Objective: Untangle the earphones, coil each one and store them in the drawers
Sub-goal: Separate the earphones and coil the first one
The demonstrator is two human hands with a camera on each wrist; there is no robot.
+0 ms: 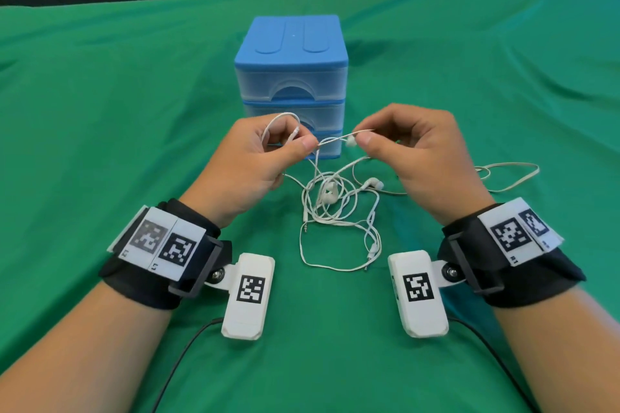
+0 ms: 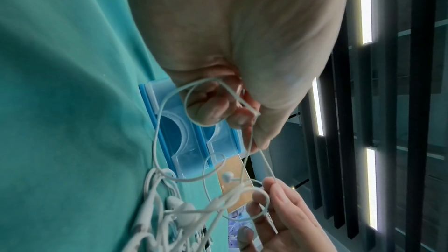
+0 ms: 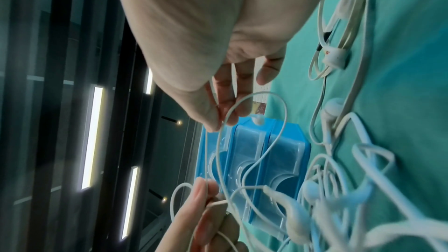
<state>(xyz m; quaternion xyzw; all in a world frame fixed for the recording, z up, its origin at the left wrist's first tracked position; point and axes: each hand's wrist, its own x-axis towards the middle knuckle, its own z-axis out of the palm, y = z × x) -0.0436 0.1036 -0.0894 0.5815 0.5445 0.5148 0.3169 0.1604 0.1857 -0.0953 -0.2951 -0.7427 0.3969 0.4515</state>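
Note:
A tangle of white earphones lies on the green cloth between my wrists, with earbuds and plugs showing in it. My left hand pinches a raised cable between thumb and forefinger, and a loop of cable arcs above it. My right hand pinches the same strand close to a small earbud that hangs just under its fingertips. The short stretch of cable between both hands is taut. Behind the hands stands a blue drawer unit with its translucent drawers closed. The pinch also shows in the left wrist view and in the right wrist view.
A separate cream flat cable lies looped on the cloth to the right of my right hand. The green cloth covers the whole table. Dark wrist-camera leads run toward the front edge.

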